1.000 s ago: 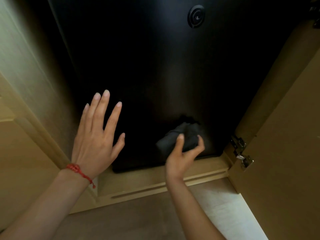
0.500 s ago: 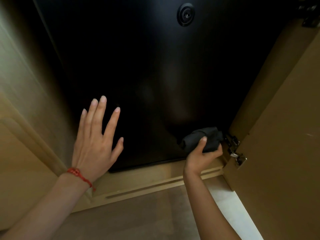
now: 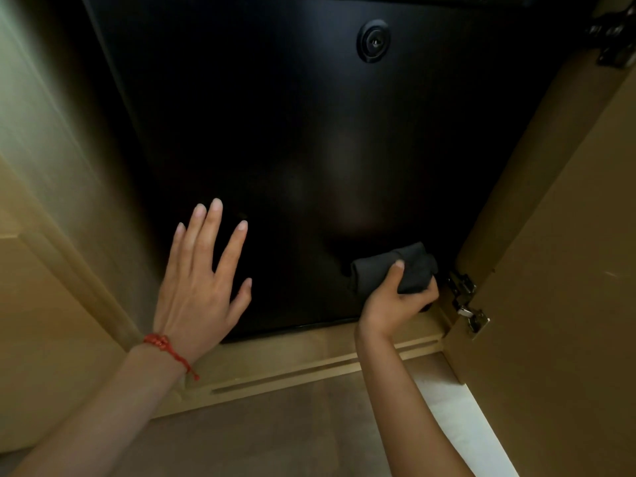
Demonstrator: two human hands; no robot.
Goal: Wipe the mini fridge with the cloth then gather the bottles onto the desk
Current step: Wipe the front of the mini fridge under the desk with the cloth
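The black mini fridge (image 3: 292,139) fills the wooden cabinet opening, its door shut and a round lock (image 3: 374,43) near the top. My right hand (image 3: 395,302) grips a bunched dark cloth (image 3: 395,270) and presses it against the fridge door's lower right corner. My left hand (image 3: 201,280), with a red string bracelet on the wrist, rests flat with fingers spread on the door's lower left part. No bottles are in view.
An open wooden cabinet door (image 3: 557,270) stands at the right, with metal hinges (image 3: 468,304) close to the cloth. A wooden side panel (image 3: 51,166) lies at the left, a wooden base ledge (image 3: 309,363) below the fridge, then brown floor (image 3: 275,435).
My right hand slid the cloth from the lower middle of the door rightward to the lower right corner. My left hand stayed flat on the door's lower left.
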